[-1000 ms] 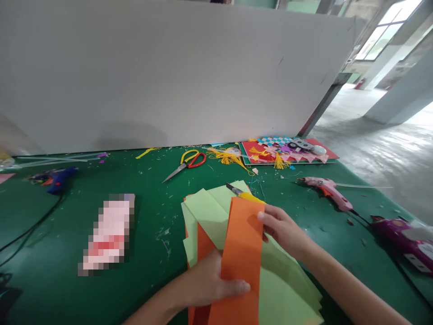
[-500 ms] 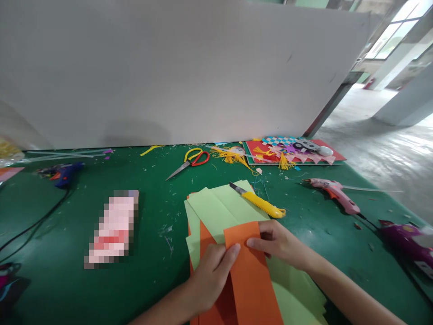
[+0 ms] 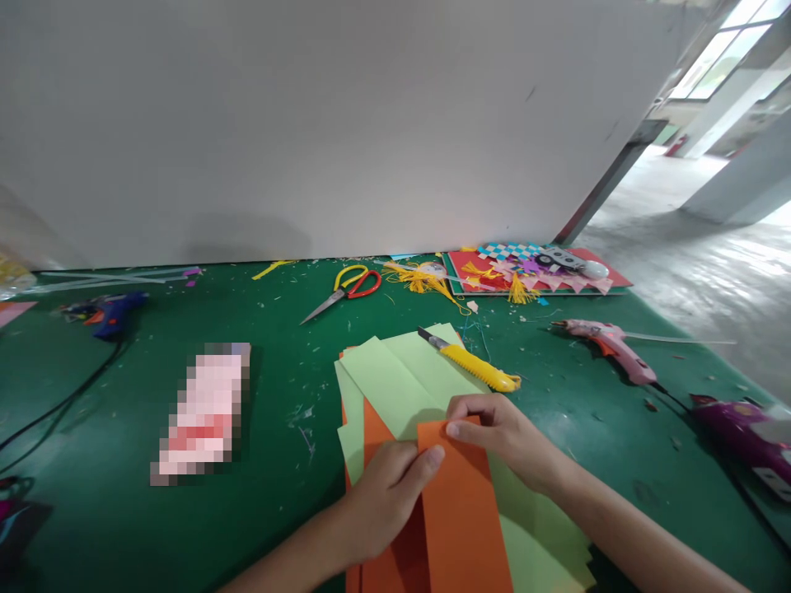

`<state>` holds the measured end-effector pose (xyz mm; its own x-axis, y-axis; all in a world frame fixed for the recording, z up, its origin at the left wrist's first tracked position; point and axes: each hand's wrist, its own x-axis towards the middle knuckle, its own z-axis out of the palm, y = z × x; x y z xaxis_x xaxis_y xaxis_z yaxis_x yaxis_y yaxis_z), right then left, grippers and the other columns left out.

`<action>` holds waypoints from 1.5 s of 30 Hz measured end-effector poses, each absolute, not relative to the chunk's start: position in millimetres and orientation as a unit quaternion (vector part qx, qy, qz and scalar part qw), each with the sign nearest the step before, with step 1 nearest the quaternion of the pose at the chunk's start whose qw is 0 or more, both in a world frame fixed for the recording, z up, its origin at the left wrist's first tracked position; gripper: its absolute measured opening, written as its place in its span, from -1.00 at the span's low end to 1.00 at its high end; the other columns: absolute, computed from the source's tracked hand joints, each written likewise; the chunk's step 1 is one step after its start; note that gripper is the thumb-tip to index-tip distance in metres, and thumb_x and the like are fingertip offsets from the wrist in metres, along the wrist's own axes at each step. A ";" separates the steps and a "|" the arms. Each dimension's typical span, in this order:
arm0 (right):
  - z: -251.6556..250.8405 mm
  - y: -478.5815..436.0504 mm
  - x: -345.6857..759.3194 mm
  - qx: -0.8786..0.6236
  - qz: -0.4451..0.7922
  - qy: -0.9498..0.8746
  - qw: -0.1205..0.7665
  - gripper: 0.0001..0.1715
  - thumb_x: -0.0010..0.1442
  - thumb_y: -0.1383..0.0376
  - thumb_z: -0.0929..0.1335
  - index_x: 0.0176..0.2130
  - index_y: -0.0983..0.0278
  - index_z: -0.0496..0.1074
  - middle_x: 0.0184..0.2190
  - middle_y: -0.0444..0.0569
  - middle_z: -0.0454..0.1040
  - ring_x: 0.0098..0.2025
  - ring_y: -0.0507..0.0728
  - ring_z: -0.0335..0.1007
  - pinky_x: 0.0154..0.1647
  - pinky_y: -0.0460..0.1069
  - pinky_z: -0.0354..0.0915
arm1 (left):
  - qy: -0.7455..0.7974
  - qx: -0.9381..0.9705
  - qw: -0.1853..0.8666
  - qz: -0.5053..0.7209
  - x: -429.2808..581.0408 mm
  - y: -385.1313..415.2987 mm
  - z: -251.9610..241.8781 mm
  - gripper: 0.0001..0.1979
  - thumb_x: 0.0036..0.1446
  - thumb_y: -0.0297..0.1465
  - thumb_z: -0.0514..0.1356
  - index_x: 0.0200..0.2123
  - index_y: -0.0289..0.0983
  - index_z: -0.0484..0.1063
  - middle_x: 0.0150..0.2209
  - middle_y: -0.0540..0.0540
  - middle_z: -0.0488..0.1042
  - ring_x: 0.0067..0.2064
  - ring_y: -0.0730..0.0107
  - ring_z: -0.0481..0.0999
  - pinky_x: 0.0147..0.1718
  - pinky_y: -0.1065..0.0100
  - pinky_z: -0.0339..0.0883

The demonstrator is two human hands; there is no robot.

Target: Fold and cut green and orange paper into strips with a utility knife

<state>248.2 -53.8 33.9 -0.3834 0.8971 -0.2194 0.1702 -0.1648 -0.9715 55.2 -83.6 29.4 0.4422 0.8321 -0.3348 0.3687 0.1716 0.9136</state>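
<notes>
Both hands grip an orange paper strip [image 3: 463, 511] close to its far end. My left hand [image 3: 392, 494] pinches its left edge, thumb on top. My right hand [image 3: 500, 432] has the far edge between thumb and curled fingers. Beneath the strip lies a loose pile of light green paper sheets [image 3: 395, 383] and orange sheets [image 3: 374, 428]. A yellow utility knife [image 3: 479, 366], blade out, rests across the pile's far right corner, just beyond my right hand.
On the green table [image 3: 278, 395] lie scissors [image 3: 346, 292], a pink glue gun [image 3: 611, 346], a purple glue gun [image 3: 745, 436] and a blue glue gun [image 3: 117, 313]. A blurred pinkish item [image 3: 203, 412] sits left. Yellow tassels [image 3: 423, 280] and a red board [image 3: 470, 272] lie before a grey panel [image 3: 309, 140].
My right hand has shifted left along the strip's far edge, its fingers now over that edge. The strip's far end sits slightly lower in view. My left hand keeps its pinch.
</notes>
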 end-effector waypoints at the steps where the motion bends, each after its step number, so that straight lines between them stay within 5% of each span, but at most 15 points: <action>1: 33.4 -54.0 248.3 -0.463 0.605 -0.573 0.302 -0.60 0.07 0.03 0.41 -0.52 0.29 0.39 -0.56 -0.18 0.26 -0.47 0.00 0.08 -0.46 -0.08 0.02 | 0.496 0.613 0.584 0.194 55.1 -83.6 29.4 -0.54 0.22 -0.01 -0.07 -0.44 -0.25 0.33 -0.42 -0.02 0.32 -0.29 0.29 0.30 -0.29 0.33 0.16; 18: 32.2 -55.7 248.1 -0.470 0.608 -0.573 0.285 -0.61 0.08 0.04 0.40 -0.52 0.29 0.39 -0.56 -0.17 0.24 -0.49 0.00 0.05 -0.49 -0.08 -0.02 | 0.511 0.615 0.564 0.205 55.4 -84.7 30.4 -0.58 0.23 -0.06 -0.07 -0.56 -0.19 0.15 -0.50 0.02 0.18 -0.39 0.32 0.23 -0.34 0.32 0.16; 26: 32.2 -53.2 253.2 -0.465 0.614 -0.579 0.267 -0.45 0.23 -0.01 0.25 -0.62 0.26 0.14 -0.66 -0.22 0.06 -0.58 -0.02 0.06 -0.54 -0.07 0.00 | 0.530 0.619 0.528 0.239 52.3 -80.6 28.9 -0.58 0.26 -0.09 -0.08 -0.56 -0.20 0.09 -0.51 0.05 0.18 -0.40 0.38 0.23 -0.33 0.35 0.16; 31: 29.6 -51.8 252.7 -0.492 0.561 -0.607 0.273 -0.44 0.24 -0.02 0.23 -0.62 0.26 0.18 -0.67 -0.19 0.17 -0.59 -0.01 0.10 -0.56 -0.08 0.04 | 0.505 0.663 0.506 0.220 47.9 -71.0 36.0 -0.56 0.27 -0.11 -0.10 -0.59 -0.20 0.01 -0.58 0.07 0.09 -0.49 0.42 0.14 -0.47 0.37 0.06; 37: 27.8 -49.0 252.6 -0.563 0.370 -0.640 0.369 -0.72 0.26 0.18 0.26 -0.16 0.23 0.48 -0.37 -0.03 0.48 -0.50 0.03 0.30 -0.53 -0.07 0.19 | 0.527 0.747 0.376 0.151 39.1 -57.8 46.0 -0.56 0.33 -0.19 -0.19 -0.60 -0.20 -0.05 -0.65 0.11 -0.04 -0.61 0.48 0.04 -0.58 0.36 -0.13; 45: 4.8 -49.5 244.8 -0.430 0.162 -0.832 0.311 -0.74 0.28 0.39 0.25 -0.15 0.23 0.51 -0.29 0.01 0.45 -0.24 0.13 0.33 -0.23 0.03 0.33 | 0.496 0.857 0.138 -0.027 41.5 -54.4 36.7 -0.60 0.34 -0.39 -0.20 -0.34 -0.29 0.39 -0.56 -0.08 0.43 -0.55 0.28 0.42 -0.61 0.39 -0.01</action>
<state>244.8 -49.5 4.8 -0.4370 0.8163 0.3777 0.6155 0.5776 -0.5362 41.5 -54.4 36.7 0.5068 0.8425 -0.1827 0.8573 -0.4703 0.2094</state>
